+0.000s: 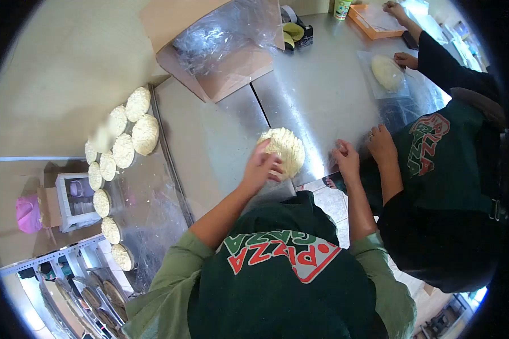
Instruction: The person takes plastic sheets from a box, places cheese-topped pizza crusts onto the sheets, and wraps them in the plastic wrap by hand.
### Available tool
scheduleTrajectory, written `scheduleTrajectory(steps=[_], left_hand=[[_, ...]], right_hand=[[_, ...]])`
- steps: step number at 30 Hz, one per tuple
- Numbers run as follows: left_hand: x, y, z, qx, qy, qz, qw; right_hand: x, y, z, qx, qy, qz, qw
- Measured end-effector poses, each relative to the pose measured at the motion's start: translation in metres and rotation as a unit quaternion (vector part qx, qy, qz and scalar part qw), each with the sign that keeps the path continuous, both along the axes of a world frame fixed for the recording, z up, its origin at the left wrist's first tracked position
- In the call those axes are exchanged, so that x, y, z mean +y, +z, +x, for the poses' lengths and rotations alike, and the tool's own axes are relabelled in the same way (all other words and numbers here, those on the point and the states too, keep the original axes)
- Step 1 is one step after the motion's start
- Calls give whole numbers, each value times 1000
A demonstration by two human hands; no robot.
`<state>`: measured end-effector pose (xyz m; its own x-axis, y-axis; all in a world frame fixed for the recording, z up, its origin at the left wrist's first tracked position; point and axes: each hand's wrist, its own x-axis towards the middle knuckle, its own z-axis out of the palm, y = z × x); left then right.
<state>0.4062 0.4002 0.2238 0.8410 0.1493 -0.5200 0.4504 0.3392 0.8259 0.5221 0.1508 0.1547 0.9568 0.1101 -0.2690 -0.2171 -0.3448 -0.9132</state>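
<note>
A round, pale dough base (pixel 288 153) with what looks like shredded cheese over it lies at the near edge of the steel table. My left hand (pixel 260 170) is over its left side, fingers bent and somewhat apart, touching or just above the topping. Clear plastic (pixel 274 191) shows at the table edge, just below the base. To the right of the base, my right hand (pixel 345 157) is held apart from it near the edge. Its fingers are drawn together, and whether anything is between them is hidden.
Several cheese-topped rounds (pixel 124 150) line the left table. An open cardboard box (pixel 232 85) of clear plastic stands at the back. On the right, a co-worker's hand (pixel 383 148) is close to mine. Another person's hand touches a bagged round (pixel 387 73) near an orange tray (pixel 373 33).
</note>
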Motion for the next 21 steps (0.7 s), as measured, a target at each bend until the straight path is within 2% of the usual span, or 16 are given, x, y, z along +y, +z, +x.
scheduleTrajectory(steps=[1, 2, 3, 4, 6, 8, 10, 11, 12, 13, 16, 19, 21], left_hand=[[20, -18, -9, -43, -19, 57, 997], [35, -29, -14, -102, -53, 259, 959], [46, -39, -20, -157, -83, 446, 877], [50, -39, -21, -206, -108, 612, 756], [33, -40, -13, -210, -183, 614, 738], [15, -39, -4, -207, -245, 622, 714], [5, -42, 1, -197, -289, 638, 686], [6, -43, 1, -200, -285, 631, 693], [7, -45, 1, -203, -280, 624, 701], [9, -46, 0, -205, -274, 617, 708], [36, -50, -10, -207, -236, 550, 774], [61, -44, -14, -254, -46, 495, 830], [53, -34, -6, -275, -99, 571, 768]], right_hand=[[2, 7, 0, 2, 5, 5, 1000], [5, 16, 0, 4, 9, 8, 1000], [8, 25, -1, 7, 16, 10, 1000], [14, 35, -4, -8, 36, 17, 999], [35, 58, -12, -40, 73, 29, 996], [59, 94, -33, -167, 174, -88, 967], [78, 77, -58, -258, 266, -130, 919], [85, 65, -68, -309, 323, -137, 884], [92, 56, -80, -288, 362, -184, 867], [97, 56, -88, -292, 371, -205, 858], [107, 49, -104, -313, 375, -255, 834], [111, 38, -110, -344, 388, -323, 792], [112, 34, -118, -333, 400, -344, 782]])
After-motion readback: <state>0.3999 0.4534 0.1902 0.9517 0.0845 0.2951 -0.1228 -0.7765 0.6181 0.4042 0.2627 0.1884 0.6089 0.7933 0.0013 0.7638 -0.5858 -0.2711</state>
